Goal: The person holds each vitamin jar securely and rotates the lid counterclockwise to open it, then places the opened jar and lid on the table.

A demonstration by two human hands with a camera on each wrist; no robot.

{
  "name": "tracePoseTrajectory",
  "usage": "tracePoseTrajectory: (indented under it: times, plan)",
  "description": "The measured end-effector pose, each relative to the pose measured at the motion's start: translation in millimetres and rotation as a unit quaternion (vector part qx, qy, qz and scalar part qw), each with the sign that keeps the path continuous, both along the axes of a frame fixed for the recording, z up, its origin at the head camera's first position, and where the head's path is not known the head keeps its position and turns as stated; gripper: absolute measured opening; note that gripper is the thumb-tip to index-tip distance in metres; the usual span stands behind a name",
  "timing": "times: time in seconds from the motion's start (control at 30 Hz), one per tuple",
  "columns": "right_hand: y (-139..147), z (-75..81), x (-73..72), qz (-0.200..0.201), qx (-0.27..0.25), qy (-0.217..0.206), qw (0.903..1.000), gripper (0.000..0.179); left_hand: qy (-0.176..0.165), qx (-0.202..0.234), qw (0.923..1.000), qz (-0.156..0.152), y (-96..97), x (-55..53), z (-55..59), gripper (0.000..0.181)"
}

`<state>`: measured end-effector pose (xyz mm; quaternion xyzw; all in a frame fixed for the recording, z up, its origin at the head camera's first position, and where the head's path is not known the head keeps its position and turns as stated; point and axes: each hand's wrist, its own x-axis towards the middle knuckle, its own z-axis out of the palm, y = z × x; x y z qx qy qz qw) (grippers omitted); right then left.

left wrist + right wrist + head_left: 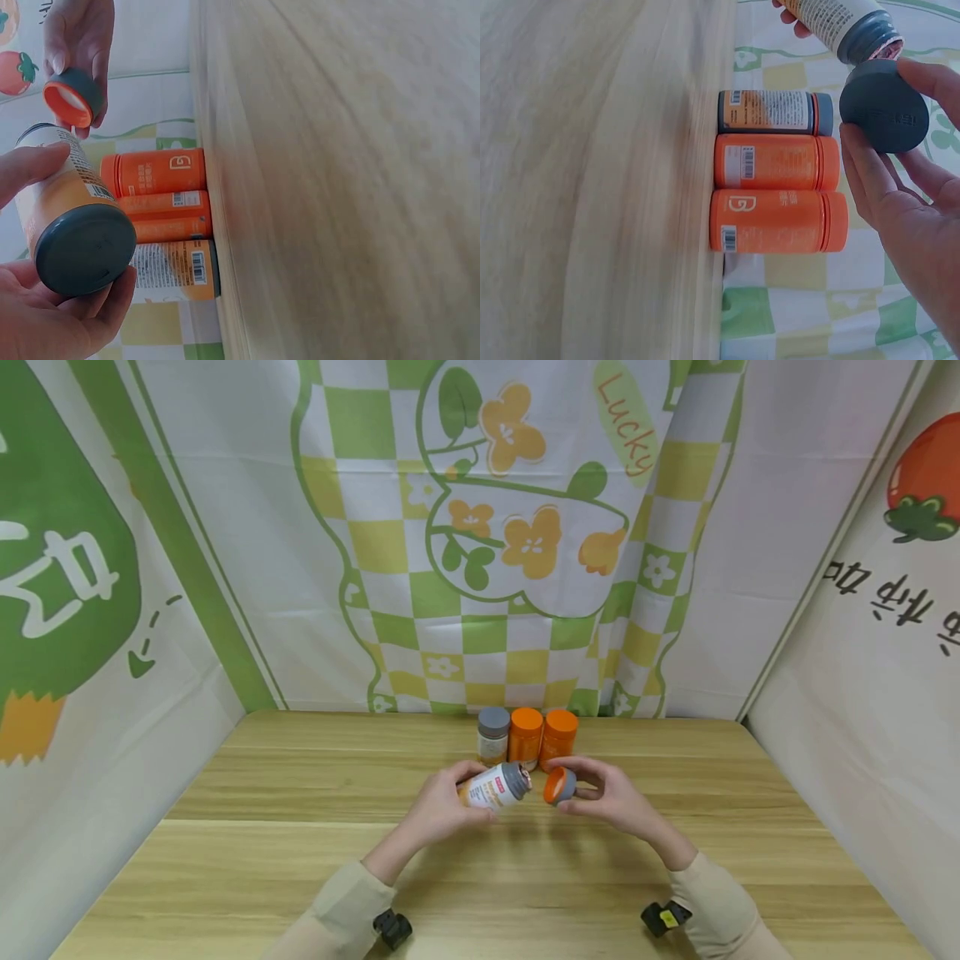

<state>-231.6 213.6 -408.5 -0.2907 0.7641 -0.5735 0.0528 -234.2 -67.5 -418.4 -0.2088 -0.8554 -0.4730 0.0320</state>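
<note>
My left hand grips a white and orange supplement bottle with a grey neck, tilted so its open mouth points right. Torn foil shows at that mouth in the right wrist view. Between the fingers and thumb of my right hand is a grey screw cap, its orange inside facing the bottle. Cap and bottle are a small gap apart, both held above the table. In the left wrist view the bottle's dark base faces the camera.
Behind the hands stand a grey-capped bottle and two orange bottles, one in the middle and one on the right, side by side. They stand upright on the wooden table, near its back edge. A patterned curtain hangs behind.
</note>
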Motion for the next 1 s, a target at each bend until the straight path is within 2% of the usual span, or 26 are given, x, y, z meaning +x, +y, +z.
tracePoseTrajectory:
  times: [0.37,0.6,0.77,1.0]
  plan:
    - [12.3,-4.6,-3.0,-0.014,-0.004,0.001,0.9999,0.058,-0.007,0.027,0.9995,0.016,-7.6,-6.4,-1.3,0.055]
    - [22.0,-8.8,-5.3,-0.031,-0.004,0.0,0.9995,0.057,0.001,0.032,0.999,0.032,-11.7,-11.2,-1.0,0.054]
    - [27.8,-13.2,-8.5,-0.032,-0.004,0.017,0.9993,0.055,-0.005,0.042,0.9984,0.037,-15.1,-14.9,-1.2,0.051]
    - [32.8,-12.0,-10.9,-0.072,0.02,0.03,0.9968,0.056,-0.021,0.045,0.9975,0.05,-20.5,-17.1,-0.5,0.051]
